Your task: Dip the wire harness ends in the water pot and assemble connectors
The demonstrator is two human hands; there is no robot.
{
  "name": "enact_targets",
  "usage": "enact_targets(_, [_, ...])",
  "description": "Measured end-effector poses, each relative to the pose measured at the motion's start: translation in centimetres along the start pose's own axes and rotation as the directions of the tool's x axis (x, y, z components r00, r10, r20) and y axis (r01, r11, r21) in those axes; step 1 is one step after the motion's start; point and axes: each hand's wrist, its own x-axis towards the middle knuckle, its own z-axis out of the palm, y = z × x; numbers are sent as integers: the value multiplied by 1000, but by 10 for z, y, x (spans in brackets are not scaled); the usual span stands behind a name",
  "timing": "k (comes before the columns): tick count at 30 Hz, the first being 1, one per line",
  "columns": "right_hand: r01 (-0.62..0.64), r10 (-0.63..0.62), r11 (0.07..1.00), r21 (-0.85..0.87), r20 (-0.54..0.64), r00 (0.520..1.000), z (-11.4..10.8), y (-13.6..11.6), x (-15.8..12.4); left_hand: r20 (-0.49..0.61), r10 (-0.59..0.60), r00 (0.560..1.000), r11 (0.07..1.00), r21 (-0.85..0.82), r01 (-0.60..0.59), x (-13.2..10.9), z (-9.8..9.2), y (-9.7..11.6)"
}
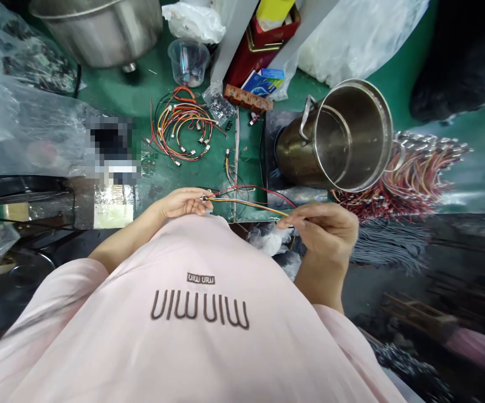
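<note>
A thin wire harness (246,202) of red, yellow and orange strands stretches between my two hands, just above my pink shirt. My left hand (182,202) pinches the small connector at the harness's left end. My right hand (324,226) is closed on the strands at the other end, fingertips pinching them. Both hands hover over the near edge of the green bench (141,95). More finished harnesses (182,130) lie in a loose pile on the bench beyond my left hand.
A steel pot (343,137) lies tilted at right, with a big bundle of coloured wires (418,176) beside it. A large metal bowl (99,28), a clear plastic cup (188,60), a red tin (263,42) and plastic bags stand at the back.
</note>
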Motion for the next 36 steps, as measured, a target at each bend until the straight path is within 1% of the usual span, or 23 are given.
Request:
enact_targets(2, [-92, 93, 993, -79, 13, 996, -19, 9, -10, -60, 77, 995, 997, 15, -76, -7, 0, 2])
enact_targets(3, [-149, 156, 981, -125, 47, 987, -29, 16, -16, -89, 109, 990, 994, 29, -107, -9, 0, 3])
enact_targets(5, [-253, 296, 933, -258, 148, 943, -47, 33, -25, -128, 145, 981, 988, 74, -137, -13, 0, 5])
enact_targets(6, [-272, 351, 899, -343, 193, 916, -54, 43, -28, -141, 147, 979, 986, 105, -133, -14, -1, 5])
enact_targets(7, [-260, 379, 864, -431, 217, 900, -58, 52, -30, -154, 139, 978, 983, 142, -118, -14, -2, 4])
enact_targets(8, [-225, 378, 830, -510, 218, 900, -59, 61, -31, -167, 124, 978, 979, 183, -92, -13, -2, 4])
enact_targets(9, [-178, 348, 801, -571, 202, 916, -56, 69, -30, -181, 103, 978, 972, 226, -61, -11, -3, 3])
enact_targets(11, [-74, 223, 777, -625, 163, 961, -41, 80, -25, -203, 67, 977, 954, 300, -3, -7, -3, 0])
enact_targets(12, [-24, 157, 785, -618, 162, 974, -29, 84, -21, -208, 55, 977, 944, 328, 17, -5, -3, -2])
enact_targets(13, [28, 103, 804, -594, 185, 977, -15, 86, -16, -209, 48, 977, 937, 349, 29, -3, -2, -3])
enact_targets(15, [112, 45, 830, -546, 266, 963, 13, 88, -5, -206, 50, 977, 926, 377, 33, -1, 1, -4])
enact_targets(17, [160, 48, 816, -555, 341, 939, 37, 88, 4, -198, 61, 978, 919, 395, 23, 1, 5, -4])
enact_targets(20, [182, 101, 760, -624, 389, 916, 58, 89, 13, -183, 73, 980, 910, 415, 10, 1, 11, -2])
enact_targets(22, [169, 146, 724, -668, 389, 910, 62, 88, 15, -178, 76, 981, 907, 421, 6, 1, 14, -1])
enact_targets(24, [134, 197, 711, -690, 379, 904, 63, 87, 15, -175, 79, 981, 906, 423, 2, 1, 16, -1])
enact_targets(29, [-37, 302, 768, -640, 309, 902, 64, 86, 15, -159, 83, 984, 905, 426, -7, 1, 20, -1])
enact_targets(31, [-88, 318, 784, -615, 275, 907, 64, 87, 14, -151, 84, 985, 906, 424, -13, 0, 22, -1])
enact_targets(33, [-108, 318, 787, -608, 250, 915, 66, 88, 14, -146, 86, 986, 905, 424, -16, 0, 22, -2])
enact_targets(36, [-69, 279, 760, -647, 228, 933, 70, 91, 13, -152, 91, 984, 906, 424, -18, 1, 23, -3])
